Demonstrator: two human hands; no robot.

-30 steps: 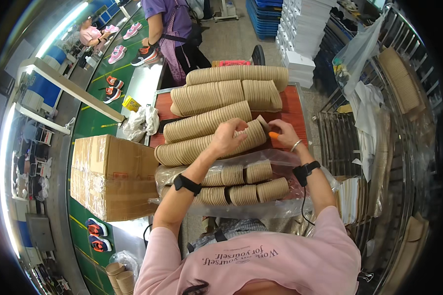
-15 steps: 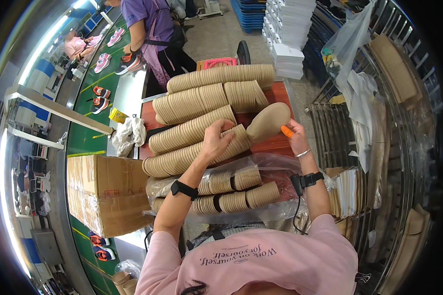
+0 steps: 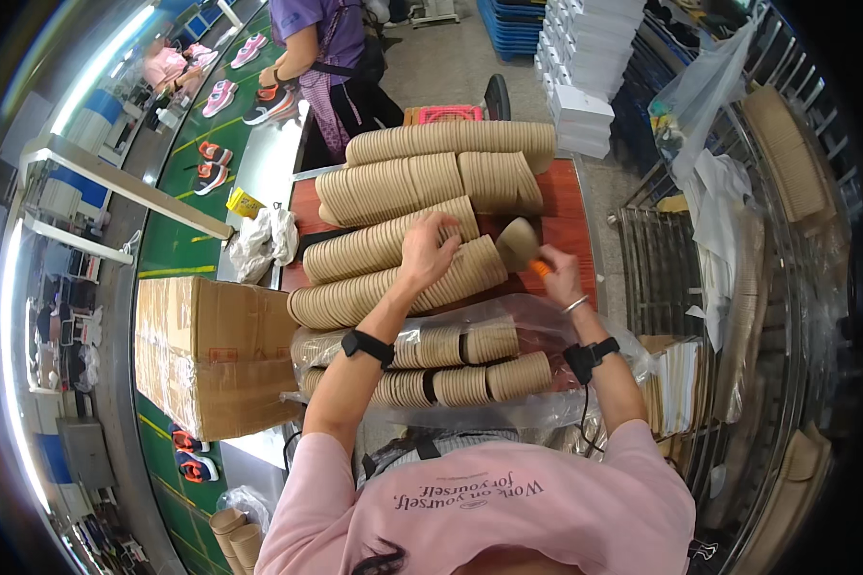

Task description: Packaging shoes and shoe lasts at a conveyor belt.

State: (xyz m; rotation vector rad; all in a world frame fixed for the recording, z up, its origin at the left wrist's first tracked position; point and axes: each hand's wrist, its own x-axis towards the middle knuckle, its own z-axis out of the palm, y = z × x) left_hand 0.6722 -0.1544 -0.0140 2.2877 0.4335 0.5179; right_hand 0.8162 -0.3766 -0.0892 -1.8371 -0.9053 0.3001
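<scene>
Long nested stacks of tan moulded shoe inserts lie in rows across a red-brown table (image 3: 568, 201). My left hand (image 3: 428, 254) rests over the two middle rows, its fingers spread and touching the nearer stack (image 3: 393, 286) close to its right end. Beyond that end, my right hand (image 3: 560, 276) pinches a single tan shoe insert (image 3: 517, 241) by its near edge. The insert is tilted up and slightly blurred. An orange cover (image 3: 541, 267) is on one finger of this hand. Beneath my forearms, shorter insert stacks (image 3: 458, 387) lie in a clear plastic bag (image 3: 537, 321).
A taped cardboard box (image 3: 216, 359) stands left of the table, beside a green conveyor (image 3: 177, 225) carrying shoes. A co-worker in purple (image 3: 331, 43) stands at the far left. White boxes (image 3: 585, 72) are piled behind; metal racks (image 3: 647, 259) line the right.
My right hand has moved left and slightly nearer with the insert, which has turned from showing its broad face to a steep tilt. My left hand stays on the rows; the whole view has shifted.
</scene>
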